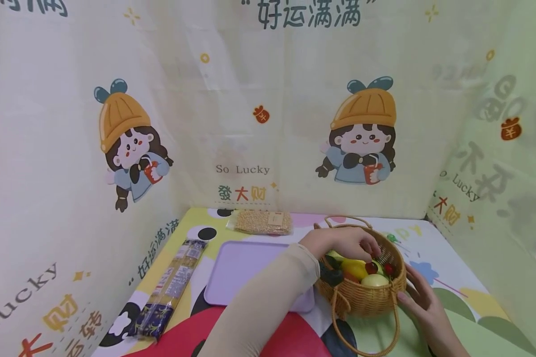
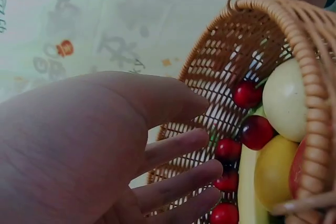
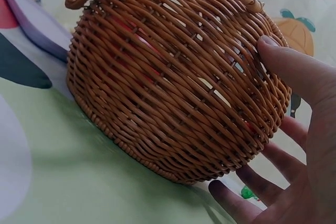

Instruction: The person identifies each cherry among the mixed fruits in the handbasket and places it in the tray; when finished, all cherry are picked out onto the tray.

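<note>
A round woven wicker basket (image 1: 368, 305) holds several fruits. Over its opening, my left hand (image 1: 344, 243) reaches in from the left with relaxed, slightly bent fingers. The left wrist view shows nothing between those fingers; their tips are close to the dark red cherries (image 2: 247, 94). Beside the cherries lie a banana (image 2: 248, 192), a smooth yellow fruit (image 2: 275, 170) and a pale round fruit (image 2: 286, 98). Against the basket's right side rests my right hand (image 1: 424, 302), its thumb on the wicker wall (image 3: 173, 82) and its fingers spread along the side.
Left of the basket lies a purple tray (image 1: 236, 267), partly behind my left sleeve (image 1: 263, 302). Farther left is a long clear packet (image 1: 171, 287); a bag of pale grains or beans (image 1: 261, 222) is at the back. One basket handle (image 1: 396, 327) hangs down in front. Printed cloth walls surround the table.
</note>
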{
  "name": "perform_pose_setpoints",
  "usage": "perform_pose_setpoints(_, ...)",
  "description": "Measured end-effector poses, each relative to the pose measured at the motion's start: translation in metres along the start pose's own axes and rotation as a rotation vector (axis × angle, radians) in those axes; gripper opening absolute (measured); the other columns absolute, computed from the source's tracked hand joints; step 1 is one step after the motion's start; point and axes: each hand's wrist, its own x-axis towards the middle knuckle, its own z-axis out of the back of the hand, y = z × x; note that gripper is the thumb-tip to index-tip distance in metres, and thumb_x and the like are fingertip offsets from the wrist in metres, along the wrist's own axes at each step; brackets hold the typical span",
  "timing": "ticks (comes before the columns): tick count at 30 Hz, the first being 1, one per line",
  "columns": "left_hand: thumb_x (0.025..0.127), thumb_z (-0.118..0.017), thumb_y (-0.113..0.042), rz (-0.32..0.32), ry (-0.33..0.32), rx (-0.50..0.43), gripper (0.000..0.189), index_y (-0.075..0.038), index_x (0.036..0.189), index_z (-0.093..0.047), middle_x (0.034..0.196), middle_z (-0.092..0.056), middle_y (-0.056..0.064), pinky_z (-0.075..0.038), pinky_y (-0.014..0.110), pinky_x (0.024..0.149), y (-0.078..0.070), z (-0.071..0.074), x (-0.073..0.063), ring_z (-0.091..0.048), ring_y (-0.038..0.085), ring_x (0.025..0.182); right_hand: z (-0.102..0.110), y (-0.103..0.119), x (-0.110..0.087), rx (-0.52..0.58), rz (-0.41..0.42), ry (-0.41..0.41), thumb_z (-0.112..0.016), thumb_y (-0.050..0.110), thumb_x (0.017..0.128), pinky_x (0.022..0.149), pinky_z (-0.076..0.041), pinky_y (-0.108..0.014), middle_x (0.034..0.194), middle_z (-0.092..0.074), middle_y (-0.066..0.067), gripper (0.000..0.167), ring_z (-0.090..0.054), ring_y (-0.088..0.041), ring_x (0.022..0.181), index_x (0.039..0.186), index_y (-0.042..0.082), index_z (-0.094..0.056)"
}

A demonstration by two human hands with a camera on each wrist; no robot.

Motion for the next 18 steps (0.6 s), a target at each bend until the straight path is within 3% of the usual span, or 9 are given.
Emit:
perform_pose_setpoints(6,0.111,-0.065,-0.025,0.091,0.058,-0.084,0.038,-0.025,0.148,-0.072,0.14,-0.073,-0.01,-0.051,0.013,0.093,0.0,-0.004,0.011,-0.066,0.001,0.119,0.001,-0.003,0.001,0.001,-0.023,-0.002,-0.056,0.013,0.115,0.101,-0.051,-0.013,0.183,-0.017,-0.008,0.077,-0.041,0.013,0.139,0.179,0.032,-0.017)
perform_pose_setpoints(9,0.113,-0.062,-0.024,0.146,0.095,-0.106,0.04,-0.025,0.152,-0.07,0.149,-0.07,-0.012,-0.051,0.014,0.091,-0.001,-0.007,0.014,-0.066,0.004,0.121,0.002,-0.003,0.002,0.007,-0.025,-0.003,-0.056,0.013,0.115,0.101,-0.052,-0.013,0.184,-0.015,-0.01,0.078,-0.042,0.016,0.137,0.179,0.032,-0.017)
perform_pose_setpoints(13,0.113,-0.059,-0.026,0.194,0.139,-0.071,0.045,-0.03,0.157,-0.065,0.157,-0.063,-0.015,-0.05,0.016,0.09,-0.004,-0.012,0.018,-0.064,0.004,0.117,0.001,-0.004,0.002,0.008,-0.023,-0.007,-0.057,0.012,0.115,0.101,-0.052,-0.013,0.184,-0.016,-0.012,0.078,-0.044,0.02,0.131,0.179,0.031,-0.018)
perform_pose_setpoints(18,0.111,-0.062,-0.033,0.196,0.166,-0.005,0.049,-0.034,0.16,-0.061,0.157,-0.061,-0.018,-0.05,0.017,0.091,-0.007,-0.015,0.023,-0.059,0.001,0.114,0.0,-0.005,0.001,0.007,-0.022,-0.009,-0.057,0.012,0.115,0.1,-0.052,-0.013,0.182,-0.018,-0.009,0.077,-0.044,0.021,0.13,0.179,0.031,-0.018)
